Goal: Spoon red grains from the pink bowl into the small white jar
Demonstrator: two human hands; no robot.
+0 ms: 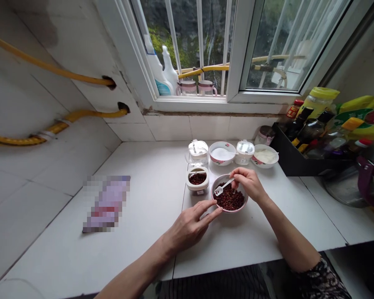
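Note:
A bowl of dark reddish-brown peppercorns stands on the white counter in front of me. My right hand pinches the handle of a small white spoon, whose scoop is over the peppercorns with a few grains in it. With fingers stretched out and apart, my left hand touches the bowl's near left rim. Just left of the bowl is an uncovered seasoning jar, also holding dark grains. How far the left fingertips reach round the rim is hard to see.
Behind are a lidded clear jar, a bowl of white grains, another lidded jar and a bowl of pale powder. A black box of bottles and a pot stand right. A blurred purple packet lies left.

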